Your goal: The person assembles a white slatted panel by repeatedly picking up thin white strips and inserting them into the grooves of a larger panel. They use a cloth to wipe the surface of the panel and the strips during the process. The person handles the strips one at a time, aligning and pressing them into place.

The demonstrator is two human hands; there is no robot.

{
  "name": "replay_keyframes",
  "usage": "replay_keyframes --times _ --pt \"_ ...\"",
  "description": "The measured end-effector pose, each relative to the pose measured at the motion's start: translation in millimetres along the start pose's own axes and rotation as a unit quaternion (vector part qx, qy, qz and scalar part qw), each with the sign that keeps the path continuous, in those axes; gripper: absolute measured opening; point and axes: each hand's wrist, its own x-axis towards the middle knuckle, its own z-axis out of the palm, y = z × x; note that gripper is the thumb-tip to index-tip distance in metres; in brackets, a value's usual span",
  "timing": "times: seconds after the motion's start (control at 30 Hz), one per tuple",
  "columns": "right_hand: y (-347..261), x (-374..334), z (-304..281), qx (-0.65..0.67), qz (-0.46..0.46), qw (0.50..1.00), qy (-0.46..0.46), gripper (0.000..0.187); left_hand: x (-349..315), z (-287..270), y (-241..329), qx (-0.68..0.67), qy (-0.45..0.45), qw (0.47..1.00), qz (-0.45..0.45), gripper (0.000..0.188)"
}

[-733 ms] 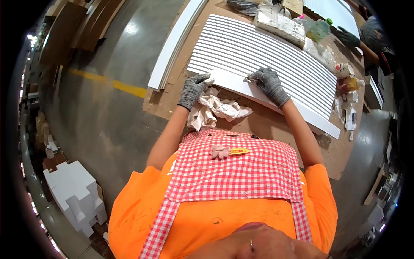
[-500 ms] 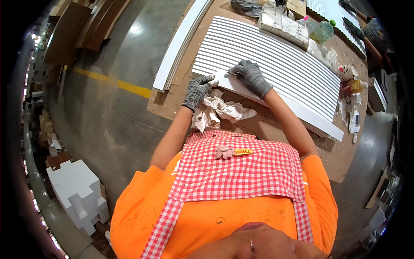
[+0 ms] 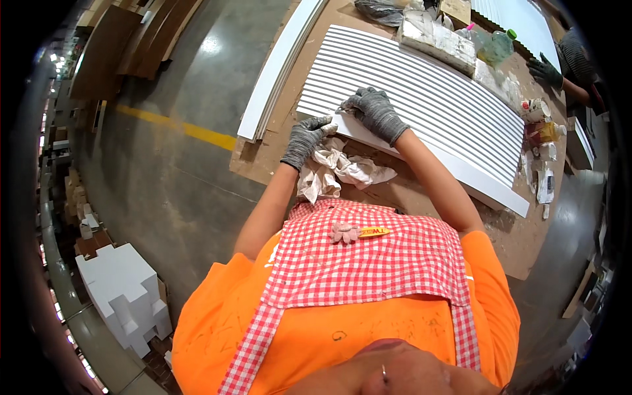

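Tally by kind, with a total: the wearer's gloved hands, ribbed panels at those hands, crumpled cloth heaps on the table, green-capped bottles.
Left hand and right hand, gloved: 2
Ribbed panel: 1
Cloth heap: 1
Green-capped bottle: 1
Total: 5

The ribbed panel (image 3: 434,108) looks smooth, the rag (image 3: 355,171) wrinkled cloth, the floor (image 3: 209,82) glossy.

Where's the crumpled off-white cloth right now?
Head view, above centre: the crumpled cloth lies on the brown tabletop, below-right of the left hand, between the ribbed white panel and checked apron.
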Motion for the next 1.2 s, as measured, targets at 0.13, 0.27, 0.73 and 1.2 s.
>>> replay_keyframes --times 0.13,0.27,0.73,1.2 --pt "5 -8 5 0.013 0.017 1.0 0.0 0.016 -2 -1 -1 -0.002 0.011 1.0 0.007 0.032" --pt "-7 6 11 -0.012 -0.007 1.0 0.019 0.014 -1 0 5 -0.001 0.001 1.0 -0.017 0.032" --pt "-47 -29 -3 0.052 0.137 0.971 0.187 0.02 7 -7 -13 0.044 0.005 0.997 0.064 0.031" --pt "31 -187 -9 -0.173 0.258 0.938 0.151 0.024 22 23 -1 0.235 0.104 0.947 0.193 0.023"
